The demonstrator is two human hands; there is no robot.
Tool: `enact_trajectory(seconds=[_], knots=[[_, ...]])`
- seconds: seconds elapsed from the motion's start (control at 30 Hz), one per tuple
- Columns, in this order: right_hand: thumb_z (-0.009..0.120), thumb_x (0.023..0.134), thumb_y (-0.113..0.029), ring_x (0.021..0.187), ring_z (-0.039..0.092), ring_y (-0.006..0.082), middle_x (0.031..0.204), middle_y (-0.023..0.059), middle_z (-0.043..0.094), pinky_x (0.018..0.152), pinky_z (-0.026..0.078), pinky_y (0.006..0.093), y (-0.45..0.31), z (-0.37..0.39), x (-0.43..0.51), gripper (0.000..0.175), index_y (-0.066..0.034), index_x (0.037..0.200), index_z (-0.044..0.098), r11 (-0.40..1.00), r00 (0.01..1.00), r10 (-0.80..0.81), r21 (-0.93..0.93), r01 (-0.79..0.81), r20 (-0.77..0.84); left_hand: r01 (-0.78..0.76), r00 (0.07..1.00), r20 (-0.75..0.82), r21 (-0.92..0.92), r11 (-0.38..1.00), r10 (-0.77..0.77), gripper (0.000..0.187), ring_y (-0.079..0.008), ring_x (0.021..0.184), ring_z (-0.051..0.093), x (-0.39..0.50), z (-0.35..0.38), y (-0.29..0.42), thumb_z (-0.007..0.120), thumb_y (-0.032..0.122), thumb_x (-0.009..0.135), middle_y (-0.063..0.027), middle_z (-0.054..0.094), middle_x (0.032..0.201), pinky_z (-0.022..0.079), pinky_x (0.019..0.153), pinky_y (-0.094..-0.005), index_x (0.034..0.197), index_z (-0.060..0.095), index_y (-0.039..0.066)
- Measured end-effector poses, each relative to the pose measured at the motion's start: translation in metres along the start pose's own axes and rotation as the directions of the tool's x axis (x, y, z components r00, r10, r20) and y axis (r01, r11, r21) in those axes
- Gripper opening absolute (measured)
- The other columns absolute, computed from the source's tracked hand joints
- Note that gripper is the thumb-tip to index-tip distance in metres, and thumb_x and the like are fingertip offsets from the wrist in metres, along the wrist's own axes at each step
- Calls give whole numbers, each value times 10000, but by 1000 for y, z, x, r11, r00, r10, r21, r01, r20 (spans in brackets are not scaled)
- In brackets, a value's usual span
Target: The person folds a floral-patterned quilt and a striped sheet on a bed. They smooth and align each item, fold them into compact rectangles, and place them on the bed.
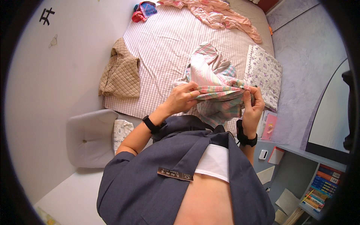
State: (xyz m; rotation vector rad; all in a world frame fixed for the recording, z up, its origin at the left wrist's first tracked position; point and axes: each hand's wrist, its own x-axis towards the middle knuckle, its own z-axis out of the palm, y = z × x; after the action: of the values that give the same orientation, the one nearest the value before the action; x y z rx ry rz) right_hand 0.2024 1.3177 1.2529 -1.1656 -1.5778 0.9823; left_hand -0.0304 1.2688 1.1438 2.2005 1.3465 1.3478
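Note:
A plaid cloth garment (216, 73) in pink, green and white is stretched between my two hands above the near edge of the bed. My left hand (182, 97) grips a gathered fold at its left side. At the right, my right hand (253, 102) pinches the same cloth between thumb and fingers. The rest of the garment lies crumpled on the checked bed sheet (160, 56) and hangs over the bed's near edge. Its lower folds are partly hidden behind my wrists and clothing.
A quilted brown hooded vest (121, 76) lies left, a folded floral cloth (264, 73) right. Pink bedding (219, 17) and a blue-and-red cloth (144, 11) lie at the far end. A grey chair (90, 137) stands left; a bookshelf (309, 180) and mirror (330, 112) are at right.

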Motion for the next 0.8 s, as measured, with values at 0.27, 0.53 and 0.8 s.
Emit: enact_trajectory(seconds=[0.27, 0.53, 0.8], knots=[[611, 957, -117, 727, 414, 56, 825, -24, 502, 659, 341, 203, -3, 19, 1, 123, 3, 934, 615, 999, 995, -37, 17, 36, 95, -121, 992, 58, 330, 936, 108, 266, -212, 965, 546, 13, 3, 9, 741, 275, 652, -17, 574, 983, 350, 904, -418, 877, 670, 152], [573, 989, -152, 678, 371, 4, 760, -72, 488, 586, 288, 172, -4, 21, 4, 132, -30, 948, 602, 999, 997, -32, -2, 32, 68, 191, 971, -167, 131, 973, -169, 298, -292, 1103, 551, 17, 11, 12, 743, 231, 644, -67, 597, 1095, 338, 994, -546, 901, 653, 107], [617, 953, -116, 718, 410, 57, 804, -19, 472, 638, 335, 207, -13, 28, 0, 128, 5, 911, 610, 1000, 998, 22, -14, -21, 52, 126, 975, -209, 239, 963, -76, 238, -285, 1157, 571, 45, 10, 23, 725, 208, 680, -80, 617, 1190, 314, 1067, -600, 877, 655, 93]])
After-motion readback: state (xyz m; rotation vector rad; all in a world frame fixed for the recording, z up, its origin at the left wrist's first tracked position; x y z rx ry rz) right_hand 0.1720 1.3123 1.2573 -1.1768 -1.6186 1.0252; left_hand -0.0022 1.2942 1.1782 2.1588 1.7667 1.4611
